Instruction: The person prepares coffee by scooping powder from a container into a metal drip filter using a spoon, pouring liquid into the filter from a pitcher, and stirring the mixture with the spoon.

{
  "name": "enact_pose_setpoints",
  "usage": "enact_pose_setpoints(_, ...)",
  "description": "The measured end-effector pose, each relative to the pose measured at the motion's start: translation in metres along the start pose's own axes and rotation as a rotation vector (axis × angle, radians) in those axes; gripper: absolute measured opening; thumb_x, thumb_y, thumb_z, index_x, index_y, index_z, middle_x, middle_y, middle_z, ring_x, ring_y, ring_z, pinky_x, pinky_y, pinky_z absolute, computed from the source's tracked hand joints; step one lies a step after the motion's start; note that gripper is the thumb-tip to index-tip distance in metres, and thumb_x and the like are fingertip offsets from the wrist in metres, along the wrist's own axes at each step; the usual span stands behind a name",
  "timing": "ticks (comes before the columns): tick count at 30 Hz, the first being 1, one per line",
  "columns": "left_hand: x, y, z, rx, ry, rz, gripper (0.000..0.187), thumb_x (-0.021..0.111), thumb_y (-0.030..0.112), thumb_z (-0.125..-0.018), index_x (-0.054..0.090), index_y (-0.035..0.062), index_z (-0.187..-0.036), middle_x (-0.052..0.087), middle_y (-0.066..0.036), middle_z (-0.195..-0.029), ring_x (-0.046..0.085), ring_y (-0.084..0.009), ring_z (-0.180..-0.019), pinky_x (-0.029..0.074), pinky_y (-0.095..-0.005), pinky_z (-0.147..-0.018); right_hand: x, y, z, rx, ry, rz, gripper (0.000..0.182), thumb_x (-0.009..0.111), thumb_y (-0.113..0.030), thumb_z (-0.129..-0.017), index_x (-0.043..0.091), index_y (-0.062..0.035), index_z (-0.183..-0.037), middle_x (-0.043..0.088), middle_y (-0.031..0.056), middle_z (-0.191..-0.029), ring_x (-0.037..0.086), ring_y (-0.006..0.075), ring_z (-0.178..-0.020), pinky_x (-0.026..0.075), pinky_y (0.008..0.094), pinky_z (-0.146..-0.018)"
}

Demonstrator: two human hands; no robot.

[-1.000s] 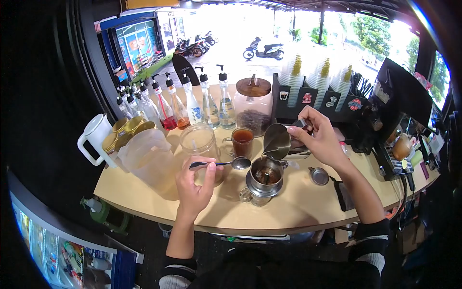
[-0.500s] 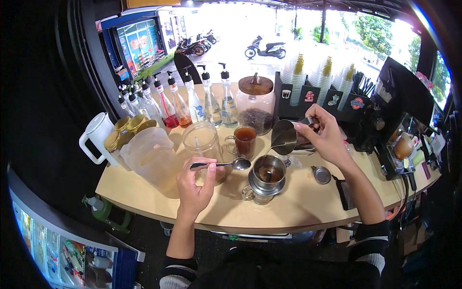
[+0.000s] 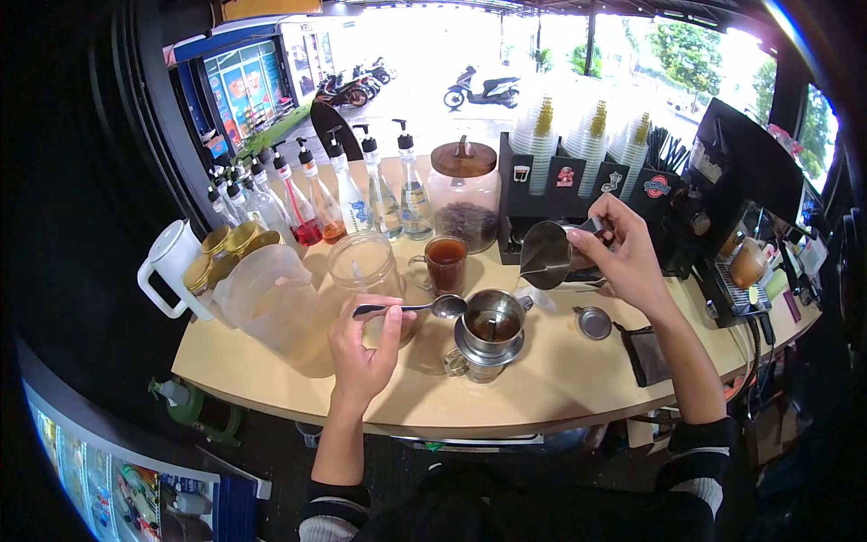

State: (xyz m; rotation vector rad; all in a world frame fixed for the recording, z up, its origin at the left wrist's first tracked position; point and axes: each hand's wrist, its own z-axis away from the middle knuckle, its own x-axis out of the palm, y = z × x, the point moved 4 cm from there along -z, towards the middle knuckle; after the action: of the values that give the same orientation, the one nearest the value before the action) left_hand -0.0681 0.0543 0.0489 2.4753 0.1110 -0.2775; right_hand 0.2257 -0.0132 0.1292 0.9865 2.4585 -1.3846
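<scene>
One metal spoon (image 3: pixel 449 307) is pinched between the thumb and curled fingers of the left hand (image 3: pixel 364 348), its bowl just beside the rim of a metal drip filter (image 3: pixel 495 334). The filter sits on top of a clear glass mug (image 3: pixel 479 371) near the front edge of the pale countertop (image 3: pixel 533 402), with dark liquid inside it. Closed around the handle of a steel pitcher (image 3: pixel 547 256), the right hand (image 3: pixel 628 257) holds it tipped, spout toward the filter, above and apart from it. To the right lie a round metal lid (image 3: pixel 594 322) and a dark cloth (image 3: pixel 645 355). Left of the filter, a translucent plastic pitcher (image 3: pixel 275 307) stands beside an open glass jar (image 3: pixel 366 262); a glass mug of reddish-brown drink (image 3: pixel 446 266) is just behind the filter. Farther back are a white jug (image 3: pixel 172 262), gold-lidded jars (image 3: pixel 242 238), a row of pump bottles (image 3: pixel 384 208), a wooden-lidded jar (image 3: pixel 466 203) with dark contents, and a black organizer (image 3: pixel 578 190) holding stacked plastic cups (image 3: pixel 537 144). Outside, beyond the counter, a scooter (image 3: pixel 483 90) is parked on bright pavement.
</scene>
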Motion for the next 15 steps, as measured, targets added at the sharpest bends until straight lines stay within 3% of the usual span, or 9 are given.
enact_pose_setpoints(9, 0.000, -0.001, 0.002, -0.069, 0.010, 0.043, 0.009, 0.060, 0.010, -0.089, 0.064, 0.0019, -0.090, 0.070, -0.007, -0.075, 0.064, -0.0176, -0.075, 0.047, -0.0303, -0.075, 0.008, -0.009, -0.002, -0.017, -0.017, -0.027, 0.029, 0.071, -0.009, -0.081, 0.042, -0.0058, -0.079, 0.032, -0.0046, -0.071, 0.030, 0.0052, -0.066, 0.029, 0.0218, -0.058)
enact_pose_setpoints(15, 0.000, -0.001, 0.002, -0.014, 0.003, 0.002, 0.007, 0.061, 0.009, -0.089, 0.064, 0.0022, -0.091, 0.070, -0.007, -0.075, 0.064, -0.0174, -0.075, 0.047, -0.0305, -0.075, 0.015, -0.009, -0.004, -0.026, -0.045, -0.049, 0.028, 0.072, -0.010, -0.081, 0.044, -0.0050, -0.079, 0.033, -0.0047, -0.071, 0.030, 0.0054, -0.066, 0.029, 0.0217, -0.058)
